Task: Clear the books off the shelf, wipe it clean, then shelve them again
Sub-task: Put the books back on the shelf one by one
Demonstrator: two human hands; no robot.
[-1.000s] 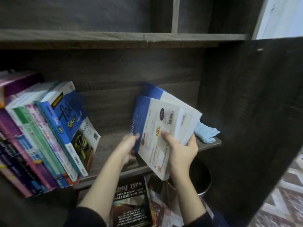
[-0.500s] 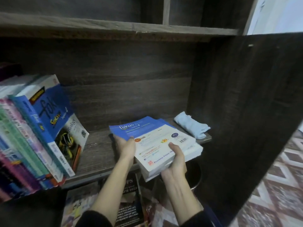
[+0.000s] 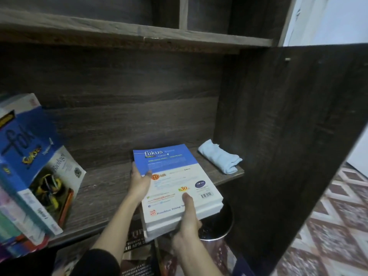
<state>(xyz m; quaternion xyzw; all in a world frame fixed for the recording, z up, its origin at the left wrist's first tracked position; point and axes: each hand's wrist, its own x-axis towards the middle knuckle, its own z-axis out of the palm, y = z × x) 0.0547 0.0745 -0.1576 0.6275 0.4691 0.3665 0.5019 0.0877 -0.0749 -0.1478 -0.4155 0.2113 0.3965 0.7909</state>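
Book stack (image 3: 179, 176): flat, back cover up, across the front edge of the shelf (image 3: 99, 188).
Long axis: 5 to 11 o'clock, blue end toward the back panel.
Left hand (image 3: 139, 184): gripping the stack's left edge, thumb on the cover.
Right hand (image 3: 188, 220): gripping the near edge, thumb on top.
Cloth (image 3: 219, 159): at 2 o'clock from the stack, apart.
Leaning books (image 3: 33, 166): at 9 o'clock, tilted.

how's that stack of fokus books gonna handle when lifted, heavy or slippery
Probably heavy for its size: the stack is two or three thick paperbacks, gripped by the left hand and right hand. The covers look smooth, so the top book may slide. It seems stiff, not sagging though it overhangs the shelf edge.
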